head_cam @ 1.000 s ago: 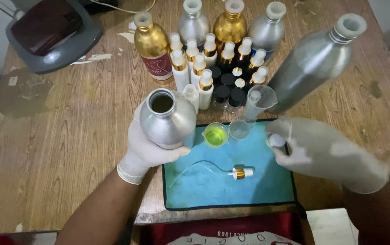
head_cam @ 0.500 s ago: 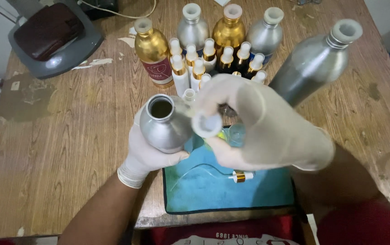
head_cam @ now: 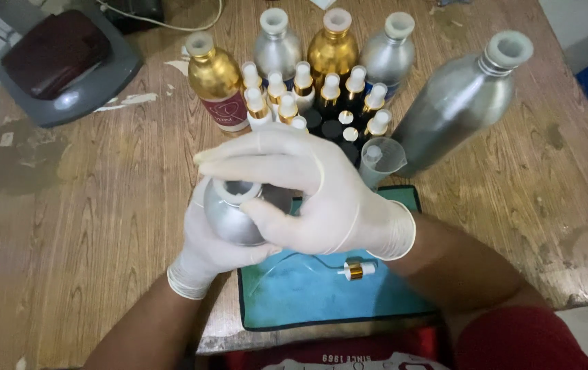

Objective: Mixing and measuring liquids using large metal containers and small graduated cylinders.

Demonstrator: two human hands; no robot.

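Behind gloved hands: five large bottles point(head_cam: 333, 46), one silver bottle point(head_cam: 239, 216) held.

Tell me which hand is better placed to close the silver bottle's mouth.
Right. The right hand already arches over the silver bottle, fingers at its open mouth, probably best placed. The left hand cups the bottle's body from below.

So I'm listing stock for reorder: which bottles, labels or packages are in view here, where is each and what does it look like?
Silver bottle: round metal, open neck, held in left hand, right hand over it.
Gold bottle: back left, dark red label, white cap.
Large silver bottle: right, leaning, white cap.
Small spray bottles: centre back, white and gold tops.
Three capped bottles: back row, silver, gold, silver.
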